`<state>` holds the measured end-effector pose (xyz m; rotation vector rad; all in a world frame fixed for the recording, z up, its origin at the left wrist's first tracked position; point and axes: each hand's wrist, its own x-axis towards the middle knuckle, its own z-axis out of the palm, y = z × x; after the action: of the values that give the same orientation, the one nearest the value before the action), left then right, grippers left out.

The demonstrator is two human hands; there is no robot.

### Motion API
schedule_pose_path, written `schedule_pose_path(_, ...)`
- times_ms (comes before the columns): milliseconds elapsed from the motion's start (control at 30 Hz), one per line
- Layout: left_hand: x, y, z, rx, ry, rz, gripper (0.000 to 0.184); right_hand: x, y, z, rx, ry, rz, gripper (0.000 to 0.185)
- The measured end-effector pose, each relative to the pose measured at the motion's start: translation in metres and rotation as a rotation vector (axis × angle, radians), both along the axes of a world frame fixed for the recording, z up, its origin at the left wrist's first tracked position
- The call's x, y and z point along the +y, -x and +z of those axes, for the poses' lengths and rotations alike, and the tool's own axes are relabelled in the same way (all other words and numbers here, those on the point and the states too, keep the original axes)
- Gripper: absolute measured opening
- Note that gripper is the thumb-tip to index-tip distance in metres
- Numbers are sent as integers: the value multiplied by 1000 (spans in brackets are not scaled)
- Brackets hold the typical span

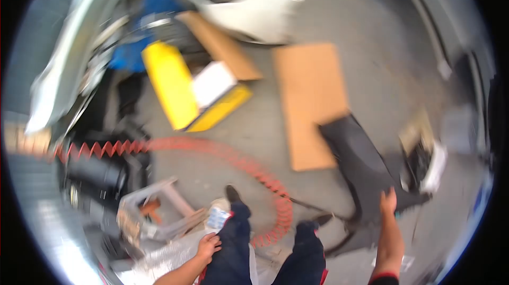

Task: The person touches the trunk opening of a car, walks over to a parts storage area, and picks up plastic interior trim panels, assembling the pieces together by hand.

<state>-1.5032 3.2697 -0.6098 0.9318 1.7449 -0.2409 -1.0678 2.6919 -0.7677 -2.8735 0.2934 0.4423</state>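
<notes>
My right hand (pixel 388 201) is closed on the edge of a large dark grey plastic trim panel (pixel 366 165). The panel is long and curved, and its far end overlaps a flat cardboard sheet (pixel 313 102) in the view. My left hand (pixel 209 244) is beside my left thigh, its fingers curled in, with nothing visible in them. Near it are a small white and blue packet (pixel 218 217) and a grey plastic crate (pixel 175 224) with an orange-brown tool-like item (pixel 150 210) in it. Motion blur softens the details.
A red coiled air hose (pixel 233 158) loops across the floor before my feet. Ahead lie an open yellow box (pixel 172 86) and a white bumper-like part (pixel 260 12). Black parts (pixel 98 176) crowd the left; a dark and white bundle (pixel 427 165) lies at right.
</notes>
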Motion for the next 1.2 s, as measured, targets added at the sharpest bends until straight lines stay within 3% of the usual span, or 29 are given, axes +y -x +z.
schedule_pose_path(33,6,10,1,-32,13,26,48,27,11,11,39,-9,80,57)
schedule_pose_path(67,15,14,4,-71,39,27,44,29,32,-11,-48,26,265,54)
schedule_pose_path(100,26,13,7,-104,36,73,40,65,44,9,0,-18,304,31)
schedule_pose_path(133,38,20,12,-150,58,114,39,103,64,21,-146,-93,437,21)
schedule_pose_path(167,51,29,12,-201,71,159,39,125,81,16,-58,-53,502,20)
schedule_pose_path(233,87,42,16,-273,84,258,38,234,104,70,275,-149,497,30)
schedule_pose_path(333,141,66,22,-356,84,413,38,362,131,87,467,-247,614,40)
schedule_pose_path(500,220,113,19,-406,-55,650,38,581,125,152,554,-396,779,43)
schedule_pose_path(600,249,110,30,-403,-83,819,33,641,88,169,582,-247,902,43)
schedule_pose_path(667,266,100,28,-407,-92,934,30,664,46,153,543,-116,986,44)
schedule_pose_path(733,284,84,21,-443,-84,1057,27,685,3,126,610,-25,910,44)
schedule_pose_path(867,362,38,-16,-680,-211,1276,28,853,-26,119,503,423,1444,38)
schedule_pose_path(900,386,31,-20,-709,-199,1327,29,900,-26,118,549,426,1422,37)
schedule_pose_path(933,406,25,-24,-738,-189,1378,29,941,-9,126,529,196,1162,39)
schedule_pose_path(967,425,20,-27,-754,-188,1404,28,977,-13,113,545,192,1219,41)
schedule_pose_path(1033,467,13,-45,-805,-225,1459,31,1087,40,132,495,472,1475,43)
schedule_pose_path(1067,498,14,-65,-827,-227,1461,31,1133,53,114,500,554,1535,42)
schedule_pose_path(1133,535,11,-100,-879,-270,1497,32,1207,40,23,322,772,1924,35)
schedule_pose_path(1167,563,19,-103,-860,-324,1487,29,1265,102,42,334,633,1748,32)
schedule_pose_path(1200,583,28,-114,-901,-374,1507,29,1309,118,21,294,682,1787,34)
